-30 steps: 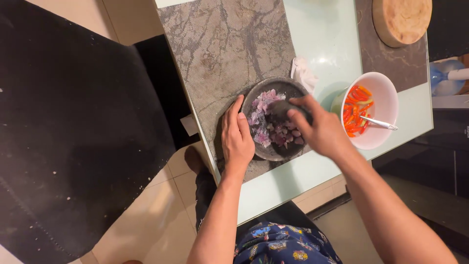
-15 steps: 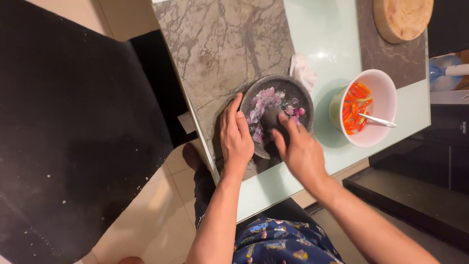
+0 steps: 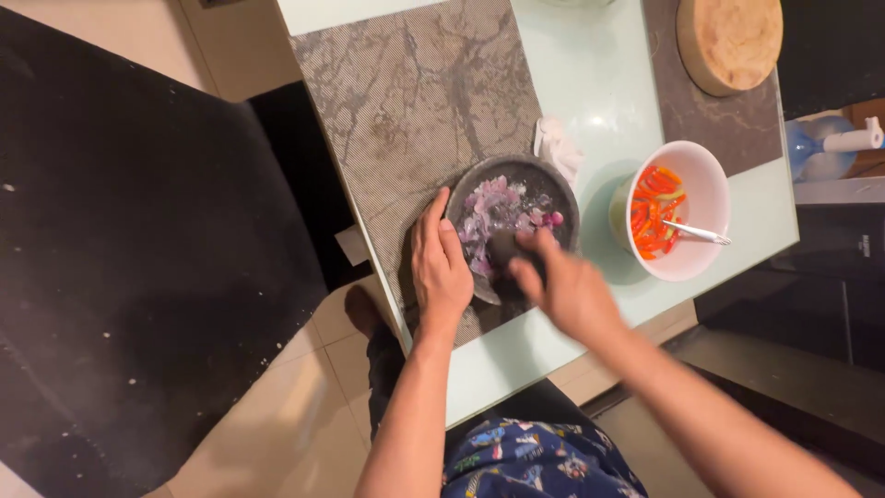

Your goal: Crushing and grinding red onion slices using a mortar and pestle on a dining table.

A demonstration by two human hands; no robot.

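Head view: my left hand [image 3: 440,267] lies flat and open against the near-left rim of the dark stone mortar [image 3: 557,186], which sits on a grey marbled mat [image 3: 415,92] at the table's near edge. My right hand [image 3: 564,288] is wrapped around the stone pestle [image 3: 504,247], pressing into purple shallot pieces [image 3: 495,207]. I judge both stones heavy, stiff and rough; the pestle's upper end is the place to hold. A white bowl [image 3: 705,166] of red chillies stands just to the right.
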